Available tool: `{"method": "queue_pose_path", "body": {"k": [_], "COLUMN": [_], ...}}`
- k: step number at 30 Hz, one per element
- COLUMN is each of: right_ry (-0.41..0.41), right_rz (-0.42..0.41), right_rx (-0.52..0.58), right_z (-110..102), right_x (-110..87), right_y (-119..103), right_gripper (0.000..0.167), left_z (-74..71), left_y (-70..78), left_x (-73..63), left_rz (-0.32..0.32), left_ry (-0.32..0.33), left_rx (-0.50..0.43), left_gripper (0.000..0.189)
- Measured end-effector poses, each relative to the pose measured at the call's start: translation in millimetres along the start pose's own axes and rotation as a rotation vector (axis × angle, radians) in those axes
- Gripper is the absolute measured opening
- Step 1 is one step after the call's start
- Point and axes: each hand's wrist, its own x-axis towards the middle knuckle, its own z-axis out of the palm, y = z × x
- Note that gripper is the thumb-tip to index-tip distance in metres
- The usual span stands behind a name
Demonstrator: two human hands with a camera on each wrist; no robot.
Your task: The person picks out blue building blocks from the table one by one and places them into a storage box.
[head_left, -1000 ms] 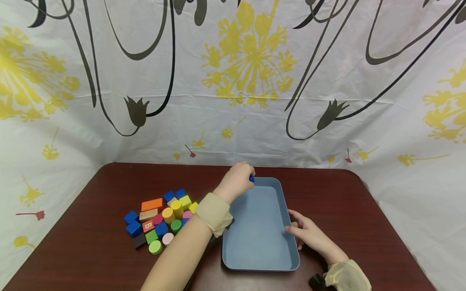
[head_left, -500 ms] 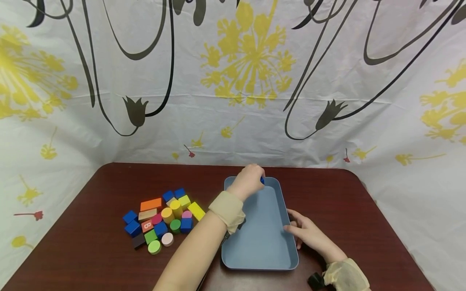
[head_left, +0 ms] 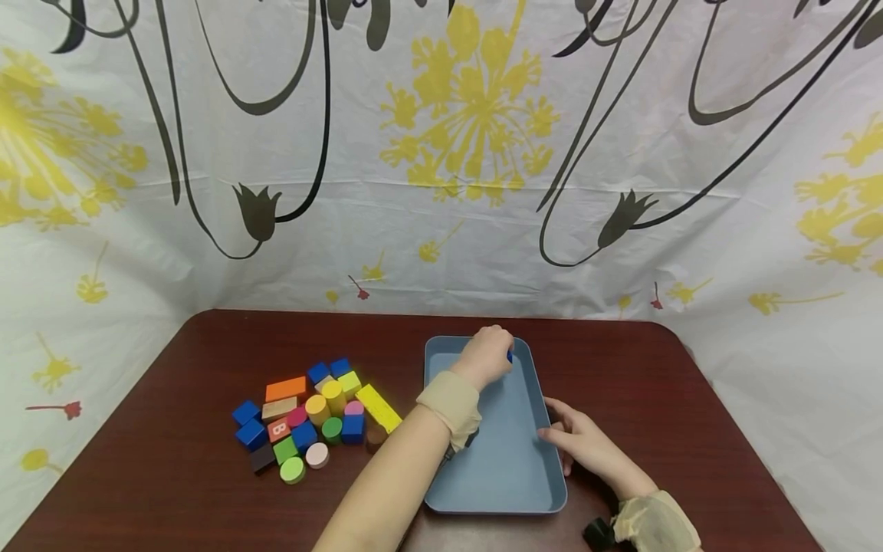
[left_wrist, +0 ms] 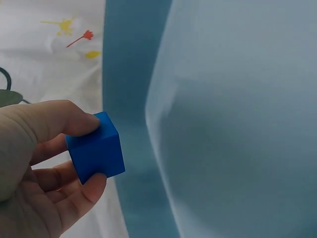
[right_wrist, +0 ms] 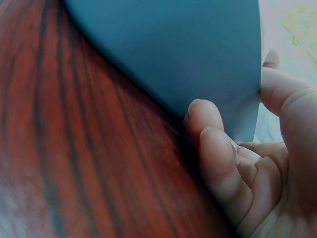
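My left hand [head_left: 487, 357] pinches a blue cube [left_wrist: 96, 148] between thumb and fingertips, over the far right part of a grey-blue tray [head_left: 497, 479]. In the head view only a sliver of the cube [head_left: 510, 356] shows past the hand. On the tray's right side, my right hand [head_left: 588, 443] holds the wall, with the thumb at the rim and curled fingers against the outside. The right wrist view shows those fingertips [right_wrist: 218, 151] low on the outer wall. The tray's visible floor carries no blocks.
Left of the tray, a cluster of coloured blocks [head_left: 303, 437] lies on the dark red table [head_left: 159, 475]. A long yellow block [head_left: 378, 408] is at its right edge, and a brown piece is partly hidden by my left forearm. A patterned white cloth [head_left: 310, 253] hangs behind.
My left hand has carried the blue cube rightward across the tray's far end and slightly nearer. The yellow block and a brown piece have come into view behind the forearm. The right hand stays put.
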Motion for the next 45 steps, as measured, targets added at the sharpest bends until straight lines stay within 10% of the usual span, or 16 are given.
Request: {"method": "queue_pose_path", "body": {"k": [45], "right_ry": [-0.032], "right_rz": [-0.007], "right_rx": [0.023], "right_z": [2], "right_x": [0.5], "right_y": [0], "right_gripper": [0.069], "left_z": [37.8], "left_y": [1.6], "left_x": [5.5], "left_rz": [-0.014], "left_ry": [0.01], "left_rx": [0.094], "left_gripper": [0.013]}}
